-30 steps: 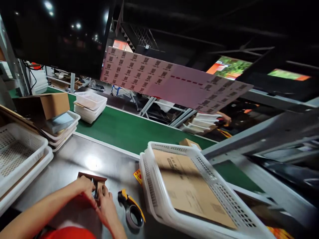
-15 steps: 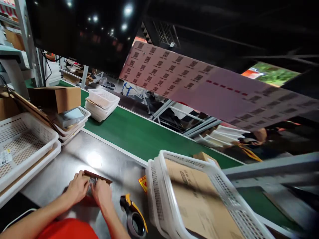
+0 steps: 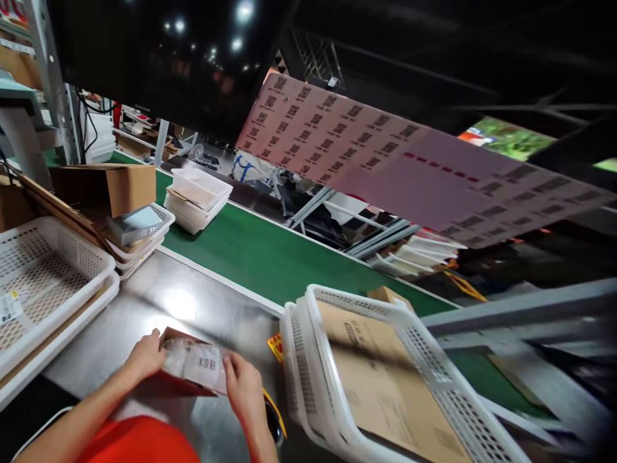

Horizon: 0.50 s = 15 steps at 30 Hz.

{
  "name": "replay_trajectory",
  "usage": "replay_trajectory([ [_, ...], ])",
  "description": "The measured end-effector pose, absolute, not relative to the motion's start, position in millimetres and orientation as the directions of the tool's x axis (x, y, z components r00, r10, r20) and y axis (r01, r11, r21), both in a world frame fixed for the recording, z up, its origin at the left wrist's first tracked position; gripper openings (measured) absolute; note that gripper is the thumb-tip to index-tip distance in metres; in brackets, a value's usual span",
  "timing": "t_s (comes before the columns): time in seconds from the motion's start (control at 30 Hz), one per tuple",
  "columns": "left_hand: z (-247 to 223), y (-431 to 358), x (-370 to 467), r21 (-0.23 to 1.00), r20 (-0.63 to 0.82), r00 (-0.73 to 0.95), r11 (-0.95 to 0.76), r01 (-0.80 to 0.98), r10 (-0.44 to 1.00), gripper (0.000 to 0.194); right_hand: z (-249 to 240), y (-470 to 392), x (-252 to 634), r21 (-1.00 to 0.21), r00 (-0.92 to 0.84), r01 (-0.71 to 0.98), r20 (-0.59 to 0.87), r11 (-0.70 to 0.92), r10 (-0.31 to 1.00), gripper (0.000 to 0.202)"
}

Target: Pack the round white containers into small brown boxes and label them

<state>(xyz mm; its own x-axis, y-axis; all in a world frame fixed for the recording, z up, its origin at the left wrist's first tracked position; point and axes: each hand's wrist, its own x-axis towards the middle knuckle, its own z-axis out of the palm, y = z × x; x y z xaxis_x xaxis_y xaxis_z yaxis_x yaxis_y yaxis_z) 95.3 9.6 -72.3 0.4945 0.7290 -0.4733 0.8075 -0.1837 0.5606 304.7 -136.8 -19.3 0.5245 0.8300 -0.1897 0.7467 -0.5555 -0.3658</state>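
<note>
1. The grey metal desk (image 3: 241,325) shows a bright reflection.
2. Stacked white baskets (image 3: 299,370) stand on its right.
3. A yellow-and-red packet (image 3: 275,346) lies beside them.
4. A tape dispenser (image 3: 273,417) lies nearby, partly hidden.

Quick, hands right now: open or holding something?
Left hand: closed, holding the left end of the small box.
Right hand: closed around the box's right end.

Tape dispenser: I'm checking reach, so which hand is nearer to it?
Right. The right hand is just beside the tape dispenser, with the forearm partly hiding it; the left hand is farther off, at the box's other end.
</note>
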Motion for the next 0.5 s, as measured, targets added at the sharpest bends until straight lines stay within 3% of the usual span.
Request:
replay_trajectory([
  [0.13,-78.7,8.2,80.8,0.642,-0.412,0.565,-0.213,0.737,0.715,0.046,-34.5,-148.2,304.1,-0.651,0.540,0.582,-0.137,-0.487,0.830,0.047],
  [0.3,-83.6,1.2,79.7,0.640,-0.416,0.545,-0.192,0.744,0.728,0.052,-42.6,-144.3,291.9,-0.745,0.544,0.513,-0.101,-0.426,0.833,0.047],
  [0.37,-83.7,1.2,79.5,0.640,-0.419,0.552,-0.197,0.743,0.721,0.052,-41.9,-137.7,288.3,-0.662,0.540,0.601,-0.077,-0.448,0.838,0.046],
  [0.5,-85.3,0.7,79.9,0.634,-0.425,0.563,-0.210,0.744,0.709,0.053,-46.1,-114.1,273.2,-0.307,0.535,0.770,-0.166,-0.559,0.829,0.037],
])
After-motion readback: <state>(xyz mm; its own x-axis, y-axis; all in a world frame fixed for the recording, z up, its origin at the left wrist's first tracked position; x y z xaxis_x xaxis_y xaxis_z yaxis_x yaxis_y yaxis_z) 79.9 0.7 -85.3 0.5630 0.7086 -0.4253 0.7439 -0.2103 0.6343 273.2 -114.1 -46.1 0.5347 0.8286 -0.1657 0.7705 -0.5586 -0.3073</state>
